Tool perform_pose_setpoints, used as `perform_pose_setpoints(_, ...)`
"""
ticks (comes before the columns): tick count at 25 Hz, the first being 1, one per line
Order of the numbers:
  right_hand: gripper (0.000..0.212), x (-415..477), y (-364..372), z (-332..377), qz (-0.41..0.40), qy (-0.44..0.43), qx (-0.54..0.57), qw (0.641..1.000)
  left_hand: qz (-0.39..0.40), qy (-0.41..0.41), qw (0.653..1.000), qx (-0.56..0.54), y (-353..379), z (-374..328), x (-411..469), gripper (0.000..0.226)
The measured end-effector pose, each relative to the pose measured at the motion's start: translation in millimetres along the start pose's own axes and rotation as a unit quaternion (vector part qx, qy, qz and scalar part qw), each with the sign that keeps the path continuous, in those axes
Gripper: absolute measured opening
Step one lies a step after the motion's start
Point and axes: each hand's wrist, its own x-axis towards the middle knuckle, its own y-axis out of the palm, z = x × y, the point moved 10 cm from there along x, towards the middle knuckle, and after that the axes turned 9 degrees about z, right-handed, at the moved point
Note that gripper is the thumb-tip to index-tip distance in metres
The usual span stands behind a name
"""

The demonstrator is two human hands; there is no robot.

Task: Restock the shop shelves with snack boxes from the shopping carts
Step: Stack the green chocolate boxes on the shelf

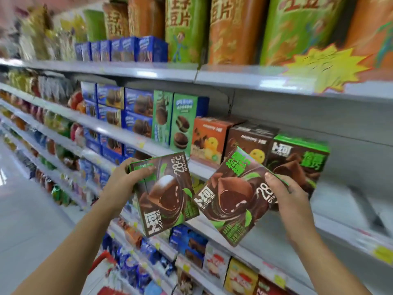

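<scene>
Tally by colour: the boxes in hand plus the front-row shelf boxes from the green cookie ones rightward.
Brown-and-green chocolate boxes: 3 (one in the left hand, one in the right hand, one shelved)
Green cookie boxes: 2
Orange box: 1
Brown box: 1
Total: 7

The brown-and-green box [163, 192] in the left hand [125, 179] is showing "28°C" in white near its top and large white "卜珂" at its lower end. The matching box [236, 196] in the right hand [285, 194] is showing the same "卜珂" and a "28" that the fingers [274, 182] are partly covering. On the top shelf [148, 69], tall canisters [185, 28] are carrying big red "豆片", while the yellow starburst sign [325, 67] at its front edge is blurring beyond reading.
</scene>
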Motion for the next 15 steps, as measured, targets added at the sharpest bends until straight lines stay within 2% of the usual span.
perform_pose_setpoints(3,0.046,-4,-38,24,-0.038,-0.01,0.025,0.999,0.027,0.039,0.999,-0.027,37,-35,7,0.047)
perform_pose_setpoints(5,0.053,-7,-66,35,-0.066,-0.015,0.028,0.997,0.046,0.056,0.997,-0.031,63,-53,11,0.053)
perform_pose_setpoints(8,0.062,-11,-95,46,-0.078,-0.021,0.032,0.996,0.08,0.077,0.993,-0.029,100,-73,13,0.045)
perform_pose_setpoints(10,0.059,-18,-117,53,-0.09,-0.026,0.052,0.994,0.095,0.088,0.991,-0.031,122,-84,15,0.042)
perform_pose_setpoints(13,0.041,-28,-148,60,-0.119,-0.025,0.095,0.988,0.113,0.102,0.987,-0.042,149,-95,18,0.045)
perform_pose_setpoints(15,0.037,-36,-170,68,-0.135,-0.024,0.107,0.985,0.131,0.105,0.985,-0.04,169,-101,18,0.044)
